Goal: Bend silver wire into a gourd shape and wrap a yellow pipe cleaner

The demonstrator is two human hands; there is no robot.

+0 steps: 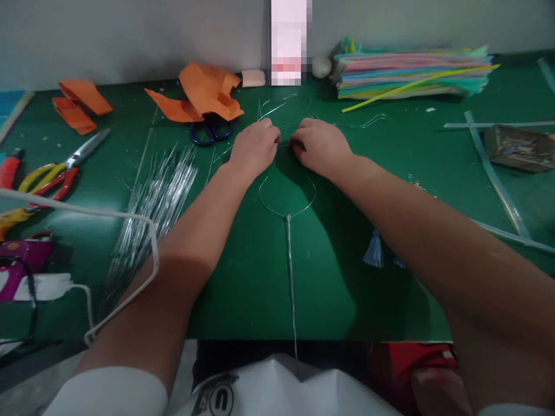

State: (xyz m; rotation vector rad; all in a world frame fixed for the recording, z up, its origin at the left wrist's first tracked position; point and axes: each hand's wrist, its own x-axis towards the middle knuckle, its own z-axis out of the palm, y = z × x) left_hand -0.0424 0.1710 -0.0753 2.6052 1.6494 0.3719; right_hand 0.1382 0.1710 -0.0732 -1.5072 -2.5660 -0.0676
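Both hands rest on a green table (pixel 243 277), fingers curled and pinched together at the top of a thin silver wire loop (pixel 287 203). My left hand (pixel 255 147) grips the wire's left end, and my right hand (pixel 318 144) grips its right end. The loop hangs toward me in a rounded shape. It closes at a twisted joint, from which a straight wire stem (pixel 291 277) runs to the table's near edge. More bent wire (pixel 364 122) lies just beyond my right hand.
A bundle of silver wires (pixel 151 214) lies left of my left arm. Blue-handled scissors (pixel 211 130) and orange paper (pixel 208 92) sit behind. Red-yellow scissors (pixel 60 173), a pink glue gun (pixel 21 257) and a white cable (pixel 130 219) are at left. Stacked coloured strips (pixel 407 72) and a small box (pixel 518 147) are at right.
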